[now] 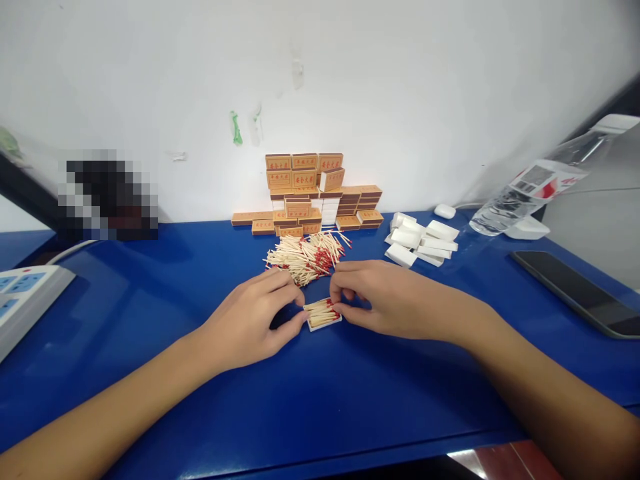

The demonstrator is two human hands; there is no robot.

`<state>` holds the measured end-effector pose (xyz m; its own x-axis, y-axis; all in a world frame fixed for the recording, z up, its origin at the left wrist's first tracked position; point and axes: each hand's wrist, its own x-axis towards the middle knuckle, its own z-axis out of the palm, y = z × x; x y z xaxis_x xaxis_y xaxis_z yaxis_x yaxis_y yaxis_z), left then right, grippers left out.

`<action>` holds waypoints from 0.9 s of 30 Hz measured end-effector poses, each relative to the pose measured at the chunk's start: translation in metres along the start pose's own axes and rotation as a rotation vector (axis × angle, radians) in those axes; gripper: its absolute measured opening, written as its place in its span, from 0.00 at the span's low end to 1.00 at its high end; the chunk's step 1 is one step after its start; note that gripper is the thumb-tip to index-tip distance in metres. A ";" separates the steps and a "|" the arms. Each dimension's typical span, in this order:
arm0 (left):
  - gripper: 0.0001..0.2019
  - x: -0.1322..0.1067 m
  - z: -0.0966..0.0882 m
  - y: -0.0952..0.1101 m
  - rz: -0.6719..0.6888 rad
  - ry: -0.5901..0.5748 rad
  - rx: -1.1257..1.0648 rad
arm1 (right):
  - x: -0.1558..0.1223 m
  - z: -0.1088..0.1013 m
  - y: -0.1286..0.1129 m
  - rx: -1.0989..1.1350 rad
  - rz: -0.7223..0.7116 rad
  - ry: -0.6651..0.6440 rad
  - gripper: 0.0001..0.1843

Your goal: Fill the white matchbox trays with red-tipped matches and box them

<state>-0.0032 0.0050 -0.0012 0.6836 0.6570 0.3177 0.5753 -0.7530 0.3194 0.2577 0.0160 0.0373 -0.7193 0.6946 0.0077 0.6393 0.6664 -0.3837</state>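
Observation:
A small white matchbox tray (pixel 323 315) full of red-tipped matches lies on the blue table (pixel 320 400) between my hands. My left hand (pixel 250 317) pinches the tray's left end with thumb and fingers. My right hand (pixel 385 297) is curled at the tray's right end, fingertips on the match heads. Just behind lies a loose heap of matches (pixel 307 255).
Stacked orange matchboxes (pixel 307 193) stand against the wall. Several empty white trays (pixel 423 240) lie at the right, with a water bottle (pixel 530 190), an earbud case (pixel 445 211) and a dark phone (pixel 580 291). A power strip (pixel 23 297) sits at the left edge.

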 end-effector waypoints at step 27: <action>0.07 0.005 -0.006 -0.025 -0.059 0.287 0.194 | 0.001 -0.007 -0.008 0.084 -0.071 -0.057 0.06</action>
<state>-0.0165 0.0273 -0.0021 0.5083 0.6623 0.5505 0.7038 -0.6878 0.1777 0.2537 0.0130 0.0470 -0.7781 0.6280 -0.0142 0.5628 0.6869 -0.4598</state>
